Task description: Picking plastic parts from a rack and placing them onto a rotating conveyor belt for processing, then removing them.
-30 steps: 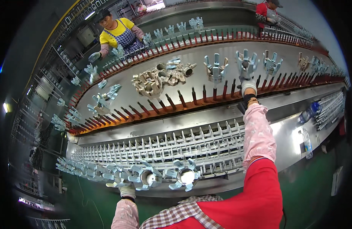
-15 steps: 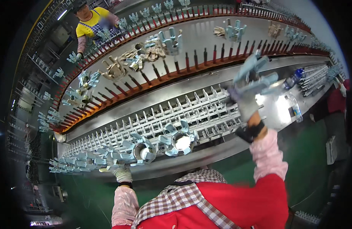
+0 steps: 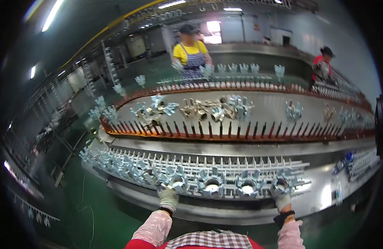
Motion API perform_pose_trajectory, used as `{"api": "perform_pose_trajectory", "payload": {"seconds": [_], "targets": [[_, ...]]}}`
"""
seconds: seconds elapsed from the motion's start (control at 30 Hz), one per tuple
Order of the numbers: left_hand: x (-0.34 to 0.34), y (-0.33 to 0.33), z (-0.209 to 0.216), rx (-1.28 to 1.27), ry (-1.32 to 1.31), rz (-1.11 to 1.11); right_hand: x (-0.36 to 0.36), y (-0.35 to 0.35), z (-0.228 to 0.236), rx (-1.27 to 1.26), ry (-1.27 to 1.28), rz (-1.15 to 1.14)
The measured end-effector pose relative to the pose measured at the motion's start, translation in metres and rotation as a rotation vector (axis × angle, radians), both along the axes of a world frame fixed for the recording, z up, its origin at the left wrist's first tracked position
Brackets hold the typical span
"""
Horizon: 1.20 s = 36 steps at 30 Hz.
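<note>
My left hand [image 3: 168,198], in a pale work glove, grips a silver pronged metal fitting [image 3: 176,181] at the near edge of the pin rack [image 3: 208,162]. In the same kind of glove, my right hand [image 3: 282,200] holds another silver fitting [image 3: 280,186] down on the rack's right end. Two more fittings [image 3: 211,185] sit in a row between my hands. Several others line the rack to the left [image 3: 116,164].
Beyond the rack runs a long conveyor with reddish-brown pegs [image 3: 224,133], carrying silver and brass-coloured parts [image 3: 208,110]. A person in yellow with an apron [image 3: 191,58] and a person in red [image 3: 322,66] work on its far side. The floor is green [image 3: 100,216].
My right hand came back from the conveyor with a silver fitting and lowered it onto the rack's right end. My left hand stayed at the rack's near edge. The view tilted up.
</note>
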State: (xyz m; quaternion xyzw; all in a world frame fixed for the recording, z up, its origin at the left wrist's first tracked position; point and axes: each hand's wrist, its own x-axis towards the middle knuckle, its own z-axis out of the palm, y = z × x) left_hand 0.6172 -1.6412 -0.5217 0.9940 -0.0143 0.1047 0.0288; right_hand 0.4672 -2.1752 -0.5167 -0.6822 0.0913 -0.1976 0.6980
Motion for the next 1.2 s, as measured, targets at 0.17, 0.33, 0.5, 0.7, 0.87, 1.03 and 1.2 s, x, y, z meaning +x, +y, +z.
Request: {"api": "perform_pose_trajectory", "payload": {"seconds": [0.17, 0.33, 0.5, 0.7, 0.87, 1.03, 1.2], "targets": [[-0.034, 0.000, 0.081, 0.275, 0.030, 0.008, 0.007, 0.043, 0.070, -1.659, 0.445, 0.098], [-0.024, -0.016, 0.109, -0.008, -0.101, 0.014, 0.021, -0.023, -0.054, -1.734, 0.493, 0.000], [-0.045, 0.001, 0.102, 0.066, -0.230, -0.063, 0.036, -0.003, 0.042, -1.165, 0.440, -0.247], [-0.060, -0.028, 0.140, -0.017, -0.396, -0.010, 0.037, 0.037, 0.201, -0.799, -0.315, -0.333], [-0.108, -0.018, 0.171, 0.117, -0.641, 0.146, 0.071, 0.078, 0.245, -0.695, -0.659, -0.072], [-0.146, 0.004, 0.219, -0.077, -0.812, 0.342, 0.097, 0.109, 0.235, -0.338, -0.579, 0.267], [-0.174, 0.063, 0.252, -0.823, -1.287, 0.464, 0.110, 0.140, 0.212, -0.269, -0.452, 0.449]]}}
